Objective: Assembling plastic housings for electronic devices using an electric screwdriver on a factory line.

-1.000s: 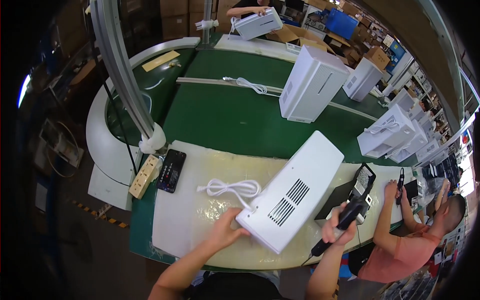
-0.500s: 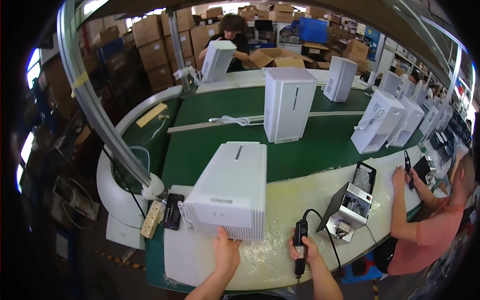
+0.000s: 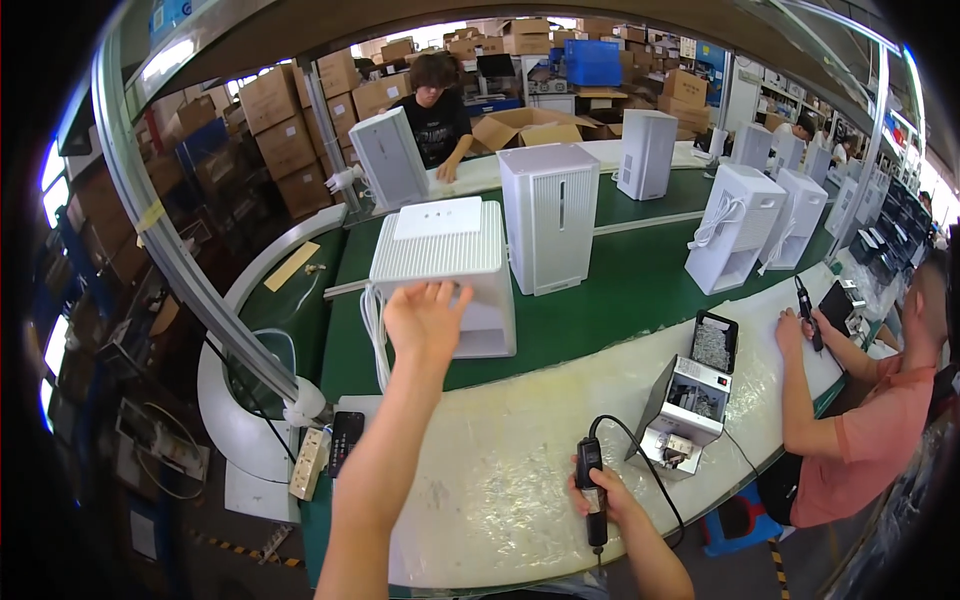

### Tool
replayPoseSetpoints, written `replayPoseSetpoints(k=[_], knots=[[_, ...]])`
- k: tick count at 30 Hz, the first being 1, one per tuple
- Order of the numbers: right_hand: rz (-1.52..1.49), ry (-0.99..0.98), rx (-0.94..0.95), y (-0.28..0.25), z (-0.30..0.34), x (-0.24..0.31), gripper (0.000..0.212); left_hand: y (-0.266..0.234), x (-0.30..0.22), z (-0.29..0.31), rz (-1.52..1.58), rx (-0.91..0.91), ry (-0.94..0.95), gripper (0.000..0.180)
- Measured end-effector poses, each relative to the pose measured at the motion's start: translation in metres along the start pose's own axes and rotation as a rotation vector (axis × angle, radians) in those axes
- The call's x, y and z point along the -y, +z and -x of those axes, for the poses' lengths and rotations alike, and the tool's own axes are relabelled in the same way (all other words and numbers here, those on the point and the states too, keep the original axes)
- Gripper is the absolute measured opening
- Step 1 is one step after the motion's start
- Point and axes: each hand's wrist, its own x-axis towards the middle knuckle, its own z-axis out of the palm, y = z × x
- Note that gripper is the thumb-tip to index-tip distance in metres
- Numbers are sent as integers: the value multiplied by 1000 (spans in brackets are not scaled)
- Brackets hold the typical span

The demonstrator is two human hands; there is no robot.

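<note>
My left hand (image 3: 427,322) reaches out over the green belt, fingers apart against the near upper edge of a white appliance housing (image 3: 440,245). This housing stands upright, its ribbed top toward me, an open hollow low on its near side. A white coiled cord (image 3: 374,325) hangs at its left. My right hand (image 3: 618,494) is wrapped round a black electric screwdriver (image 3: 592,476), bit pointing down above the plastic-covered worktop (image 3: 480,500). A black cable runs from the screwdriver's upper end. Just right of it sits a metal box (image 3: 682,415) with parts inside.
Several other white housings, one tall (image 3: 550,220), stand on the green belt (image 3: 620,270). A black tray of screws (image 3: 715,342) lies beyond the box. A power strip (image 3: 310,462) is at left. A co-worker in a pink shirt (image 3: 860,430) works at right; another person stands across the belt.
The white housing has gone from the worktop to the belt and now stands upright, its ribbed face on top. My left arm has stretched forward. The right hand still holds the screwdriver.
</note>
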Motion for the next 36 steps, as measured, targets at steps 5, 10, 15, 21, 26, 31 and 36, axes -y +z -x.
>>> replayPoseSetpoints(k=[5, 10, 15, 21, 26, 31, 36], knots=[[-3, 19, -19, 6, 2, 1, 60, 15, 4, -49, -86, -83, -33, 23], [-21, 28, 11, 7, 1, -2, 59, -25, 14, -47, -275, 40, 11, 37], [-39, 10, 33, 6, 0, -3, 57, -158, 66, 53, -882, 7, -41, 16], [38, 43, 9, 6, -8, 0, 54, -208, 79, 178, -1398, -101, 129, 17], [369, 215, -317, 26, -61, 22, 45, -207, 76, 182, -1349, -139, 97, 14], [483, 16, -432, 26, -132, 48, 39, -208, 73, 184, -1412, -131, 54, 14], [28, 16, -288, 0, -160, 41, 46, -205, 75, 186, -1388, -141, 37, 15]])
